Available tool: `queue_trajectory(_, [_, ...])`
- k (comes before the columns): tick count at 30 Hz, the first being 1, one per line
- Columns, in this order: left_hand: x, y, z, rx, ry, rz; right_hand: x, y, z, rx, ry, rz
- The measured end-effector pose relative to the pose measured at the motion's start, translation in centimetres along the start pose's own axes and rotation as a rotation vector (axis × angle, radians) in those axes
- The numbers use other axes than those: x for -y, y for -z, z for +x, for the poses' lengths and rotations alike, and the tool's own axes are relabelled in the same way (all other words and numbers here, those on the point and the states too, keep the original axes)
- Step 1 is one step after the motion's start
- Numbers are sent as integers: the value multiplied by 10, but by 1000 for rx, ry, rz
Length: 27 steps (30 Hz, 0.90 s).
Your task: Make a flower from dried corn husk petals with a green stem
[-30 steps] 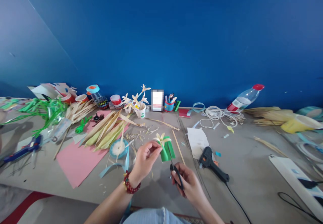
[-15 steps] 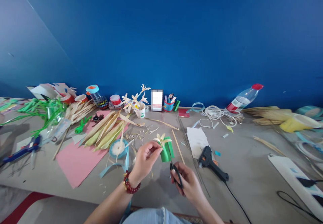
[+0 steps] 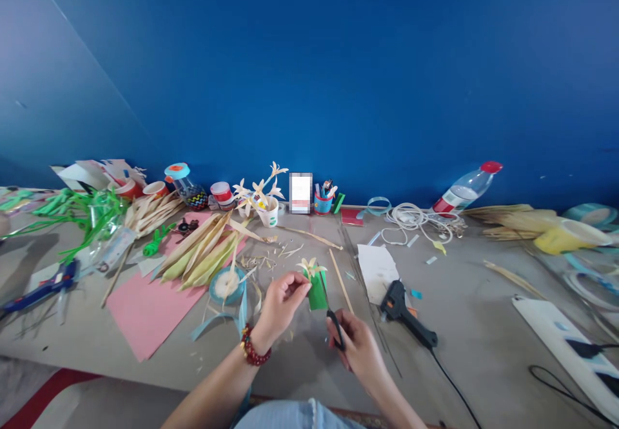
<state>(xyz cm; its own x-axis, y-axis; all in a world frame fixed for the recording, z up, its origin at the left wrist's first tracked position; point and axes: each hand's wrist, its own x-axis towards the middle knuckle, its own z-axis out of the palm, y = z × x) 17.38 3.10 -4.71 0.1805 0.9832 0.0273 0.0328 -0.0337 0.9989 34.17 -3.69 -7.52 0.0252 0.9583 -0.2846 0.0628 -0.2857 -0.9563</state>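
Between the thumb and fingers of my left hand [image 3: 285,300] is a piece of green paper [image 3: 317,292], upright above the table. A pale husk flower [image 3: 311,266] stands at the paper's top edge; whether it is fixed there I cannot tell. My right hand [image 3: 356,342] is closed around the black handles of a pair of scissors [image 3: 336,329]. Their blades point up along the right edge of the green paper. The fingertips partly hide the handles.
A black glue gun [image 3: 409,314] lies to the right, beside white paper [image 3: 376,273]. Left are corn husks [image 3: 206,248], pink paper [image 3: 155,313] and a ribbon roll [image 3: 227,285]. A cup of husk flowers [image 3: 269,213] and a tilted bottle [image 3: 464,190] stand by the wall.
The green paper shows narrower now, its right-hand part no longer visible. The scissors have shifted slightly, with their blades now along the paper's right side. My left hand has barely moved.
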Motion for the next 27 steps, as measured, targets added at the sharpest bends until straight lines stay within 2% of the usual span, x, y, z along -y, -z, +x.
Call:
queue_trajectory(3, [4,2,2,-12,41,-15,-2,5,2,-11,-4,-112])
queue_trajectory(6, [5,5,3,-32,37,-5,-4,12,1,-34,54,-334])
queue_trajectory(10, [4,11,5,-90,-16,59,-9,21,0,-198,231,-676])
queue_trajectory(12, [3,13,7,-101,-32,94,-9,23,1,-226,262,-795])
queue_trajectory(19, [1,14,7,-99,-66,146,18,17,8,-143,156,-1162])
queue_trajectory(23, [1,14,6,-99,-60,109,37,20,11,-11,128,-1212])
queue_trajectory(25, [0,14,6,-93,-41,78,44,23,12,50,150,-1153])
queue_trajectory(27, [-1,12,5,-81,-22,43,50,22,16,45,226,-1012])
